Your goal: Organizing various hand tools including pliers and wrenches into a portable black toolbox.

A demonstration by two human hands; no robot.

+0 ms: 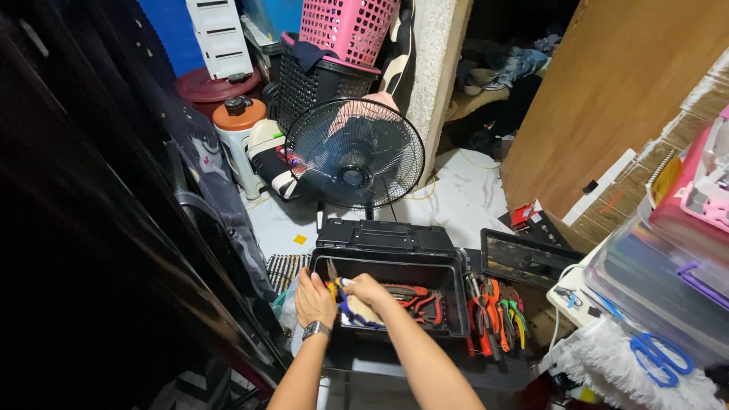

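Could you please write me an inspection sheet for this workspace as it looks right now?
Surface: pale floor, partly bare, crowded at the edges.
Job's things: open black toolbox holding red-handled and blue-handled pliers.
Clutter: more hand tools beside the box, a black tray, blue scissors on a white mop head.
Hands: left hand, with a wristwatch, on the toolbox's near left rim; right hand inside the box on the tools; grip cannot be told.
Cables: a yellowish cord on the floor behind the fan; a white cable at right.
Surroundings: black floor fan, pink basket on a black basket, wooden board.
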